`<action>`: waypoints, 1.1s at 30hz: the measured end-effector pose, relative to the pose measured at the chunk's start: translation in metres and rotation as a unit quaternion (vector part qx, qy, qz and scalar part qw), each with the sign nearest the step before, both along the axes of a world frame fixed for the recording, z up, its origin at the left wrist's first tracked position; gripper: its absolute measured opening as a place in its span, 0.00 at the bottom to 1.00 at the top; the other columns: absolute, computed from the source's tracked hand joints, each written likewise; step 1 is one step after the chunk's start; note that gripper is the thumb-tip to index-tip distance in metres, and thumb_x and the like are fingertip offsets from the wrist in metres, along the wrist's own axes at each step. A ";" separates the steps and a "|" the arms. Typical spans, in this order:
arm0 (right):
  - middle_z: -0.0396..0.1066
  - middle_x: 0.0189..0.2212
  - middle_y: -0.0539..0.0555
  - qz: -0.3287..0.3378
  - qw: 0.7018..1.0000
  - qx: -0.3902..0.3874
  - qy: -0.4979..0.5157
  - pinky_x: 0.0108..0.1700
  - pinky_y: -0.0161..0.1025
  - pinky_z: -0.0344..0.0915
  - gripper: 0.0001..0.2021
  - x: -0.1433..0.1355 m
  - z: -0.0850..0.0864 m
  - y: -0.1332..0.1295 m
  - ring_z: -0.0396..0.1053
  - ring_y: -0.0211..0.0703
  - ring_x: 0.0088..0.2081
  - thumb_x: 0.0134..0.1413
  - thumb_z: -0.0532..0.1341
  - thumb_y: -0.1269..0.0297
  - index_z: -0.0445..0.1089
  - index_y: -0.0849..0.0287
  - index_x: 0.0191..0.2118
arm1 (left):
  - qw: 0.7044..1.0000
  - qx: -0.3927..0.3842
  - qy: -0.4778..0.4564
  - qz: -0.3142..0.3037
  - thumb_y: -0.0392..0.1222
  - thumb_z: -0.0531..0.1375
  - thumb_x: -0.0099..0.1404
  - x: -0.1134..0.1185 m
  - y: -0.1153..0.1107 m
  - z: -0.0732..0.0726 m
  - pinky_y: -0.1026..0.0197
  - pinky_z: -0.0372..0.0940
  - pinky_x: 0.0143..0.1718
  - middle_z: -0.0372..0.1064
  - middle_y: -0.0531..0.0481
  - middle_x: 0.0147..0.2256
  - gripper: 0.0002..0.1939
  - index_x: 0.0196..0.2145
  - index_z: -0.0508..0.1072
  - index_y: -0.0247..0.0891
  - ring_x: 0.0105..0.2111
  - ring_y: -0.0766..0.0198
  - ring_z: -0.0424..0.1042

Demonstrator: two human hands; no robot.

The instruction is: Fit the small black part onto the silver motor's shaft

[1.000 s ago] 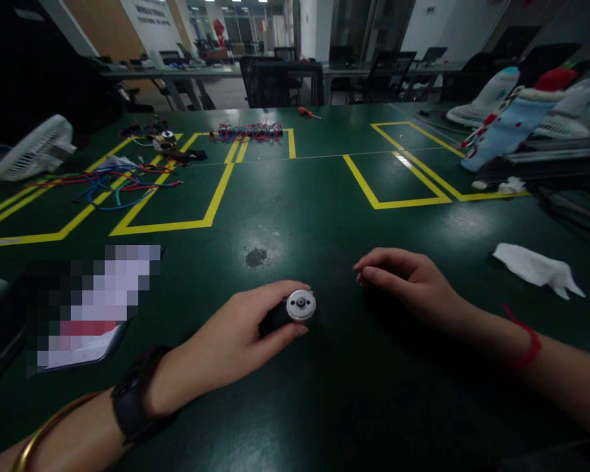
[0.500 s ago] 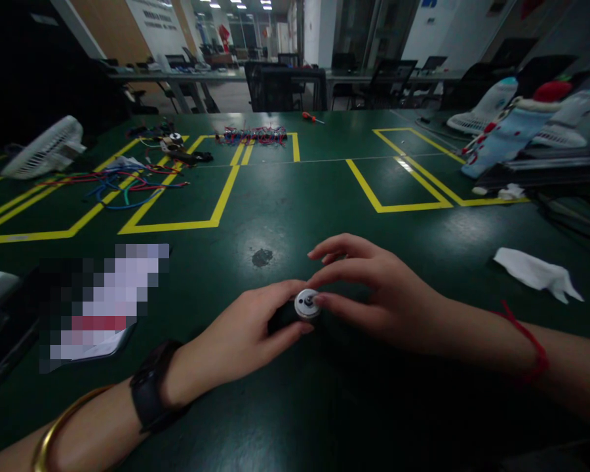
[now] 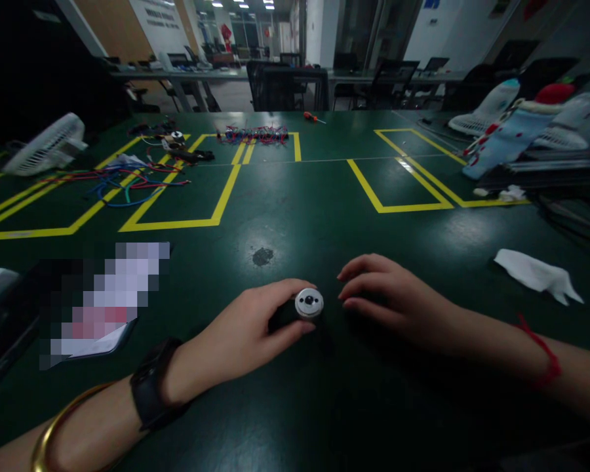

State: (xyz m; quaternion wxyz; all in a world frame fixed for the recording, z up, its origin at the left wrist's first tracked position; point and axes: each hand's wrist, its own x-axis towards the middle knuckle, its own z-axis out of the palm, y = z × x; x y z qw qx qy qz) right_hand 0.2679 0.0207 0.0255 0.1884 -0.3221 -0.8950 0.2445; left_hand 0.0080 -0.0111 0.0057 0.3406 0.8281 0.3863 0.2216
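Note:
My left hand (image 3: 248,322) grips a small round silver motor (image 3: 309,302) between thumb and forefinger. Its flat metal end faces up, showing a dark centre and small holes; the lower part is in shadow. To the right of the motor, my right hand (image 3: 393,295) hovers low over the table, apart from the metal. Its fingers are loosely bent and spread, with nothing seen between them.
On the green table (image 3: 295,210) lie a phone (image 3: 113,308) at left and a white tissue (image 3: 538,272) at right. Farther back are loose coloured wires (image 3: 128,183), a wired board (image 3: 253,135), a screwdriver (image 3: 312,117), a fan (image 3: 49,145) and a blue stuffed toy (image 3: 511,141).
My right hand has drawn away to the right, its fingertips off the motor's top. My left hand keeps hold of the motor in nearly the same spot.

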 end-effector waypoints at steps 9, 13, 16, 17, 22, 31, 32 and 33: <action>0.69 0.50 0.57 -0.020 0.993 -0.099 0.065 0.53 0.50 0.64 0.09 0.014 -0.018 -0.003 0.66 0.49 0.52 0.59 0.63 0.61 0.75 0.53 0.45 | 1.000 -0.004 0.015 0.006 0.40 0.59 0.68 -0.002 0.000 -0.001 0.57 0.66 0.49 0.70 0.51 0.50 0.18 0.55 0.65 0.45 0.48 0.59 0.71; 0.73 0.44 0.53 -0.136 0.937 -0.236 0.217 0.50 0.43 0.65 0.07 0.022 -0.014 0.002 0.70 0.45 0.47 0.59 0.62 0.60 0.75 0.54 0.40 | 1.000 -0.003 0.022 0.009 0.40 0.60 0.67 -0.003 -0.001 0.000 0.59 0.65 0.50 0.70 0.52 0.51 0.19 0.55 0.64 0.46 0.49 0.60 0.71; 0.75 0.37 0.51 -0.216 0.857 -0.330 0.331 0.44 0.38 0.67 0.05 0.027 -0.016 0.006 0.72 0.40 0.40 0.56 0.65 0.60 0.76 0.54 0.36 | 1.000 -0.002 0.026 0.009 0.41 0.60 0.67 -0.004 0.000 0.000 0.61 0.65 0.50 0.70 0.54 0.51 0.20 0.55 0.64 0.47 0.48 0.62 0.71; 0.75 0.35 0.50 -0.227 0.834 -0.354 0.358 0.43 0.37 0.67 0.04 0.028 -0.017 0.007 0.72 0.39 0.38 0.55 0.67 0.61 0.76 0.54 0.35 | 1.000 -0.002 0.028 0.009 0.40 0.60 0.67 -0.004 0.000 0.000 0.61 0.65 0.50 0.70 0.54 0.51 0.20 0.55 0.64 0.47 0.48 0.62 0.71; 0.76 0.34 0.49 -0.223 0.816 -0.379 0.375 0.42 0.33 0.66 0.03 0.026 -0.021 0.007 0.72 0.36 0.38 0.54 0.67 0.63 0.77 0.55 0.35 | 1.000 -0.003 0.030 0.006 0.41 0.60 0.68 -0.005 0.000 -0.001 0.61 0.65 0.50 0.69 0.54 0.52 0.20 0.56 0.63 0.47 0.49 0.62 0.70; 0.76 0.33 0.48 -0.234 0.821 -0.379 0.357 0.42 0.32 0.65 0.04 0.025 -0.019 0.004 0.72 0.34 0.37 0.55 0.67 0.61 0.77 0.54 0.35 | 1.000 -0.002 0.030 0.008 0.41 0.60 0.68 -0.004 0.000 -0.001 0.60 0.65 0.50 0.69 0.53 0.51 0.20 0.56 0.64 0.47 0.49 0.61 0.71; 0.76 0.33 0.48 -0.236 0.820 -0.379 0.358 0.42 0.32 0.65 0.04 0.025 -0.019 0.004 0.72 0.34 0.37 0.55 0.67 0.61 0.77 0.54 0.35 | 1.000 -0.002 0.030 0.008 0.41 0.60 0.68 -0.004 0.000 -0.001 0.60 0.65 0.50 0.69 0.54 0.51 0.20 0.56 0.64 0.47 0.49 0.61 0.71; 0.76 0.33 0.48 -0.236 0.819 -0.379 0.360 0.42 0.32 0.65 0.04 0.025 -0.020 0.005 0.72 0.34 0.37 0.55 0.67 0.61 0.77 0.54 0.35 | 1.000 -0.003 0.030 0.008 0.40 0.60 0.67 -0.004 0.000 -0.001 0.60 0.65 0.50 0.69 0.54 0.51 0.20 0.56 0.64 0.47 0.49 0.62 0.71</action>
